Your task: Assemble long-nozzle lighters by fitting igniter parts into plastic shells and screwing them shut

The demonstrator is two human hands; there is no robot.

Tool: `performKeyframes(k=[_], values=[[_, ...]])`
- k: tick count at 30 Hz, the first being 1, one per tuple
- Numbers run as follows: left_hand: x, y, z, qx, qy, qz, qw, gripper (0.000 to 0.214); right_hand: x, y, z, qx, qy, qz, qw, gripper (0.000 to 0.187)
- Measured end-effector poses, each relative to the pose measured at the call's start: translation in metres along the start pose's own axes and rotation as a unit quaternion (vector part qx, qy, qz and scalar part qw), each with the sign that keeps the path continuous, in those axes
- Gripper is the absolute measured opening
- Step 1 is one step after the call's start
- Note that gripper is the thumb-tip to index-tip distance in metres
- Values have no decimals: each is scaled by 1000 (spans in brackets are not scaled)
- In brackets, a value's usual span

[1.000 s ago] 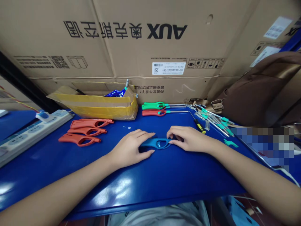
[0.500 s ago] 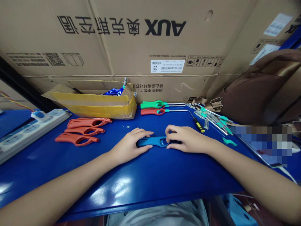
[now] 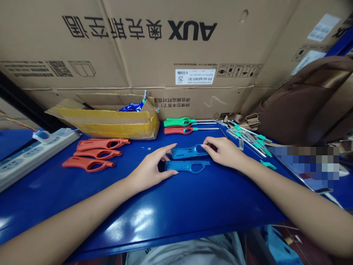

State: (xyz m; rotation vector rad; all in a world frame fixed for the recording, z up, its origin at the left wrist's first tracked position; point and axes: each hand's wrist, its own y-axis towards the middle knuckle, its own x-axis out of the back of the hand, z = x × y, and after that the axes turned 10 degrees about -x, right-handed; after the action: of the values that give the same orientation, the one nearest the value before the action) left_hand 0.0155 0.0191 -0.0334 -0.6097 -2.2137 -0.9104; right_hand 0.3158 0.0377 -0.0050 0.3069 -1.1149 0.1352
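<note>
Two hollow halves of a blue lighter casing lie one behind the other, inner sides up. My left hand (image 3: 150,165) grips the left end of the nearer lighter casing half (image 3: 184,166); its thumb is on the front edge, and its index finger reaches toward the other half. With thumb and fingertips, my right hand (image 3: 224,151) pinches the ring end of the farther lighter casing half (image 3: 186,152). To the left lie several orange lighter casings (image 3: 89,164). Behind are a green lighter (image 3: 176,122) and a red lighter (image 3: 176,130) with metal tubes.
A taped cardboard box (image 3: 124,129) stands at the back left, beside a white power strip (image 3: 24,156). Metal tubes with teal parts (image 3: 248,138) are scattered at the right, near a brown bag (image 3: 300,106) and a pixelated device. A large carton (image 3: 138,55) backs the blue table (image 3: 179,209).
The blue casing has come apart into two halves. My right hand has moved back and slightly right with one half, and now covers most of the screwdriver. My left hand stays with the other.
</note>
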Motion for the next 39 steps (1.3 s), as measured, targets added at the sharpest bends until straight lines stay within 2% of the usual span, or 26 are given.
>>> performKeyframes(k=[5,17,20,23,25,31,34,39], values=[[1,-1,-3,-6,0,5,1000,89,2,0,3,-35,-34,13,999,23],[0,-2,-10,-39,-5,20,999,80,-8,0,5,21,-55,42,997,25],[1,-1,-13,-61,9,25,998,68,-10,-1,5,36,-51,45,997,23],[2,2,-15,-90,35,25,995,29,-8,-2,4,43,-28,23,998,21],[3,3,-15,-98,51,14,994,13,-5,-3,4,70,-1,12,997,19],[1,5,-10,-78,56,-13,995,10,1,-6,5,201,29,99,974,13],[0,4,-7,-65,33,-25,997,11,0,-6,6,221,40,116,968,8],[-1,4,-8,-60,12,-19,998,11,0,-7,6,214,39,125,968,10]])
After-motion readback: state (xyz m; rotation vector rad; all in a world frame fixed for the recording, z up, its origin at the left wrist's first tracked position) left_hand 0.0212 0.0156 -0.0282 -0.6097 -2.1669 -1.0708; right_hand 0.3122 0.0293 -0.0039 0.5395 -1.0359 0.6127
